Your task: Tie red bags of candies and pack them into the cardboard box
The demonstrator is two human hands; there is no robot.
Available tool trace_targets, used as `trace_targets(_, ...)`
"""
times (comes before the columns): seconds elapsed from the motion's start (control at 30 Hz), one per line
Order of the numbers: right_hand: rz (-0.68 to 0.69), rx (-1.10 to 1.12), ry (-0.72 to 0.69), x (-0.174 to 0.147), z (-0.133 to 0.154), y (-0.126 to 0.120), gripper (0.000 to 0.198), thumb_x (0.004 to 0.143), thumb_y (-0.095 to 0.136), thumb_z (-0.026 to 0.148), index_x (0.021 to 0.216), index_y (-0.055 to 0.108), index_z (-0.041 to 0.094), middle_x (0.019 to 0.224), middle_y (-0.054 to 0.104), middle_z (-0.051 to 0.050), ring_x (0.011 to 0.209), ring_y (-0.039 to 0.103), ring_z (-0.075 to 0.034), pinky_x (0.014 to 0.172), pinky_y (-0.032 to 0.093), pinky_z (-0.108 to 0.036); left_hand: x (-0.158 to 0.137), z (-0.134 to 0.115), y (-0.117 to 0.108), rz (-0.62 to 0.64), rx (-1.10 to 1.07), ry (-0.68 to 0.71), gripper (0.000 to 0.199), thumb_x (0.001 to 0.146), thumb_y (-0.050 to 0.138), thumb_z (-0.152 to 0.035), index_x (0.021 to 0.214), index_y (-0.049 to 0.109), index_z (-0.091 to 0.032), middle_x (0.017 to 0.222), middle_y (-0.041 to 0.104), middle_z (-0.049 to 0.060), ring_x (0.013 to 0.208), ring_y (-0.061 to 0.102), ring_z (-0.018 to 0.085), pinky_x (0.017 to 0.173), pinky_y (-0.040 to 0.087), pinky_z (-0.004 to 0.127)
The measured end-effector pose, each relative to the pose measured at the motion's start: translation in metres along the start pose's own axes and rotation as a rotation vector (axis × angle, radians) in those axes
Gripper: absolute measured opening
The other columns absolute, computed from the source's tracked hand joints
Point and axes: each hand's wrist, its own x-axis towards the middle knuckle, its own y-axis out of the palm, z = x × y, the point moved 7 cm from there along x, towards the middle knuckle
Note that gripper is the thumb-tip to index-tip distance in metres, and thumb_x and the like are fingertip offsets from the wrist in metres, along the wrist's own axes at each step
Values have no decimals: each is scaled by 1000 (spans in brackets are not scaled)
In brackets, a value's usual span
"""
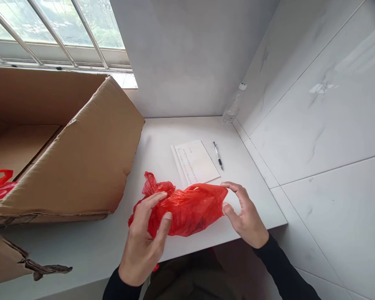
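A crumpled red plastic bag [193, 208] lies near the front edge of the white table, with a gathered bunch at its left end. Dark contents show faintly through the film, but I cannot tell what they are. My left hand [146, 237] rests over the bag's left part, thumb and fingers spread apart. At the bag's right end is my right hand [243, 214], its index finger and thumb apart beside the bag's edge and its fingertips at or near the plastic.
A large open cardboard box [90, 150] stands on the left, with another red bag [1, 189] inside. Behind my hands lie a notebook [195, 160] and a pen [218, 155]. A clear bottle [231, 108] stands in the back corner by the tiled wall [325, 125].
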Motion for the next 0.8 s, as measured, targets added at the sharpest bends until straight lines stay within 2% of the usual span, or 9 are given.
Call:
trace_targets(0.1,68,-49,-58,3,21,17,52,91,59,31,141,43,30,132,56,-7,126,48,-26,108,43,-47,6,-18,21,13,62,123,54,90,66,-33,141,50,-28,138,58,6,132,47,28,109,41,46)
trace_targets(0.2,77,-84,-61,9,29,23,33,94,59,38,125,58,29,110,64,-6,109,55,-26,99,47,-44,14,-19,27,-27,62,128,31,89,68,-32,119,67,-25,112,70,6,112,57,27,97,48,44)
trace_targets(0.27,44,-47,-39,11,26,18,19,95,58,41,106,65,28,99,66,-4,99,58,-24,91,49,-40,16,-14,19,-84,32,97,16,91,66,-32,103,71,-23,98,70,5,100,61,25,88,51,40)
trace_targets(0.33,-14,26,28,12,15,8,18,96,57,42,98,65,26,95,67,-3,93,61,-22,84,50,-36,15,-7,7,-158,-10,37,14,93,63,-32,99,70,-22,95,69,4,95,62,23,86,51,38)
trace_targets(0.47,-95,167,165,8,-8,-11,21,97,54,43,97,62,24,95,69,-3,88,64,-20,80,51,-33,7,5,-11,-273,-89,-119,18,96,57,-36,102,67,-22,101,67,4,91,65,21,82,52,36)
trace_targets(0.6,-144,189,210,2,-10,-22,21,97,53,42,102,61,23,104,69,-6,97,64,-22,84,52,-36,-5,7,-23,-361,-71,-185,17,95,59,-38,99,69,-25,110,61,4,104,59,21,86,46,33)
trace_targets(0.7,-273,96,87,-5,15,-34,21,95,58,34,113,58,23,115,64,-7,111,60,-24,96,49,-42,-12,-1,-30,-373,-21,-152,18,92,63,-35,106,72,-28,99,56,1,92,53,18,84,42,31)
trace_targets(0.77,-371,25,-114,-10,45,-39,27,92,60,24,118,55,25,114,61,-6,112,58,-24,97,48,-43,-16,-8,-30,-323,-38,-156,20,92,63,-35,108,72,-30,90,56,0,80,50,16,78,41,31)
trace_targets(0.8,-362,-3,-230,-12,61,-37,30,91,60,20,120,54,25,112,61,-6,111,58,-23,97,49,-42,-18,-11,-28,-289,-77,-186,19,91,63,-35,107,72,-30,88,58,-1,76,50,16,75,41,30)
